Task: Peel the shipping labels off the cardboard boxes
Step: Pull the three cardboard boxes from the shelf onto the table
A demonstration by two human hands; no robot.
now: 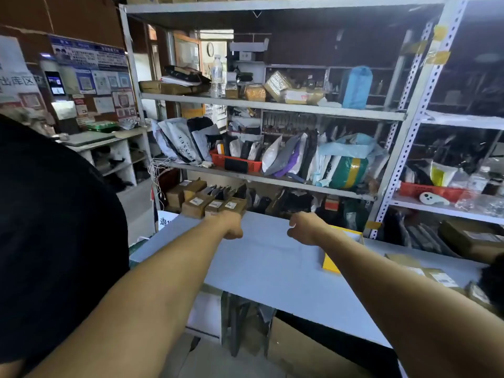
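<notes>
Both my arms stretch out over a white table (261,266). My left hand (231,225) is curled into a fist at the table's far edge, right in front of a row of small cardboard boxes (215,204) with white shipping labels on top. My right hand (302,227) is also closed, with nothing visible in it, hovering over the table's far middle. More labelled cardboard boxes (433,275) lie on the table at the right, beside my right forearm.
A yellow open box (331,264) sits under my right forearm. Metal shelving (272,106) packed with parcels and mailer bags stands behind the table. A red basket (237,162) holds packages. A second rack (447,208) stands to the right. A counter with posters is at left.
</notes>
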